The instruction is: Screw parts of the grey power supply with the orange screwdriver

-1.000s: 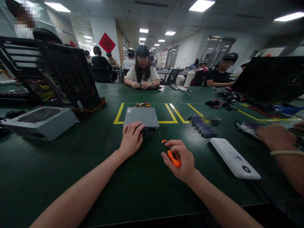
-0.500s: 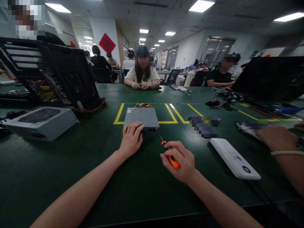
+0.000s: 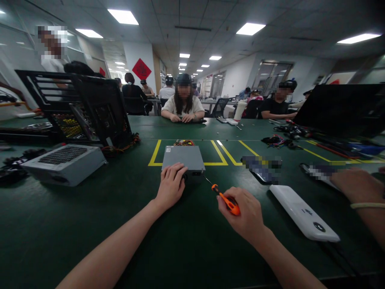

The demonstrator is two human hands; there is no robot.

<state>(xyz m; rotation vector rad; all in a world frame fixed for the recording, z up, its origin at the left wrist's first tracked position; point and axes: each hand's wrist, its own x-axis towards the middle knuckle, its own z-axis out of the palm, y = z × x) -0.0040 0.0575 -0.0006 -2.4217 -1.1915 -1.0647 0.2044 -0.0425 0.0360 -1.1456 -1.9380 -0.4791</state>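
A grey computer power supply lies flat on the green table in front of me, with coloured cables at its far side. My left hand grips its near left edge, fingers over the top and thumb against the front face. An orange and black screwdriver is held by the handle in my right hand. Its thin shaft points forward and left, the tip at the near right corner of the power supply. Whether the tip sits in a screw is too small to tell.
A second power supply and a black computer case stand at left. To the right lie a phone, a white power bank and cable bundles. Another person's hand is at far right; a co-worker sits opposite.
The view has shifted, so the table sits lower. My right hand has drawn a little away from the power supply, its fingers closing further round the screwdriver handle. My left hand keeps its place.
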